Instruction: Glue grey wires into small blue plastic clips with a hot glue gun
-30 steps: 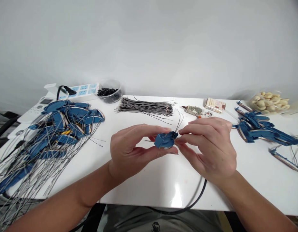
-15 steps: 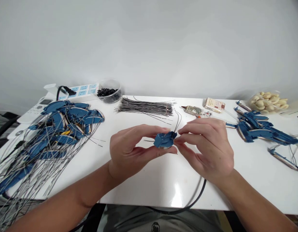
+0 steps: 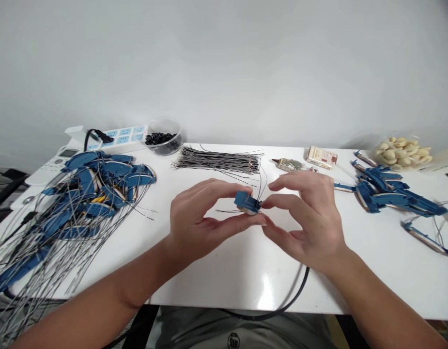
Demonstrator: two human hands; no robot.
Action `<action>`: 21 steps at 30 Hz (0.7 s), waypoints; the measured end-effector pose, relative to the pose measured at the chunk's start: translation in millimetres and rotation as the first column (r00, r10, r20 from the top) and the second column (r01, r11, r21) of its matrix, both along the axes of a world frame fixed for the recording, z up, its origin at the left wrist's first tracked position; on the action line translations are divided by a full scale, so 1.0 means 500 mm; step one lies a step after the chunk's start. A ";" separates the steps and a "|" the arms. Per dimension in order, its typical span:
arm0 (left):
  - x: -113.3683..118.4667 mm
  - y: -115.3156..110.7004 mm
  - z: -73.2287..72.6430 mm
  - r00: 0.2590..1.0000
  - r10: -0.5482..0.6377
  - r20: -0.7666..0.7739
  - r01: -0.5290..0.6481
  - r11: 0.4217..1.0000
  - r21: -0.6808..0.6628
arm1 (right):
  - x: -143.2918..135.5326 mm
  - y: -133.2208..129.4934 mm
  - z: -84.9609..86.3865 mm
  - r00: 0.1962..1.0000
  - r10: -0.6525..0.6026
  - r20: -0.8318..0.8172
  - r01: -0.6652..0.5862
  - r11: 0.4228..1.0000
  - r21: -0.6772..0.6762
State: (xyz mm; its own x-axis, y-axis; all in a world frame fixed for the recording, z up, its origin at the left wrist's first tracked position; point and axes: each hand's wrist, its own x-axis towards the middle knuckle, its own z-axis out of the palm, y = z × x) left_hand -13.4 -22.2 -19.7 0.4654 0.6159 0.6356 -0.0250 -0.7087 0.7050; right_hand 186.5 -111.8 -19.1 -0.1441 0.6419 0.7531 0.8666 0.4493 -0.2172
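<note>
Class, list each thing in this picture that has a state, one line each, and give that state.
left hand: pinching the blue part
blue part: held above the table
right hand: fingertips at the part's thin wires
plastic tub: open, holding black bits
power strip: one black plug in

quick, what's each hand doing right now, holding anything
Left hand: closed on the small blue part, pinched between thumb and fingers.
Right hand: fingertips pinched at the thin dark wire by the part's end, other fingers spread.
</note>
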 end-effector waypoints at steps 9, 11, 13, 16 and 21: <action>0.005 0.020 -0.014 0.988 -0.153 0.023 0.154 0.963 -0.219 | 0.013 0.004 -0.002 0.974 0.105 -0.199 -0.131 0.984 -0.122; 0.005 0.026 -0.021 0.981 -0.188 0.054 0.195 0.935 -0.296 | 0.011 0.007 -0.006 0.954 0.089 -0.286 -0.115 0.991 -0.075; 0.005 0.031 -0.026 0.975 -0.208 0.072 0.220 0.901 -0.374 | 0.009 0.010 -0.009 0.936 0.065 -0.346 -0.072 0.997 -0.008; 0.007 0.038 -0.029 0.968 -0.233 0.094 0.250 0.851 -0.462 | 0.007 0.013 -0.011 0.931 0.036 -0.364 -0.029 0.999 0.025; 0.013 0.050 -0.032 0.946 -0.290 0.146 0.321 0.771 -0.549 | 0.010 0.012 -0.013 0.940 0.011 -0.342 -0.025 0.999 -0.036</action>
State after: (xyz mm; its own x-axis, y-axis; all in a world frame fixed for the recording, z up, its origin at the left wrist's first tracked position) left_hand -7.2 3.0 -35.9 0.6676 0.7004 0.2526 -0.2186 -0.1399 0.9657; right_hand 191.7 -105.6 -25.5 0.1055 0.6713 0.7336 0.7291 0.4494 -0.5161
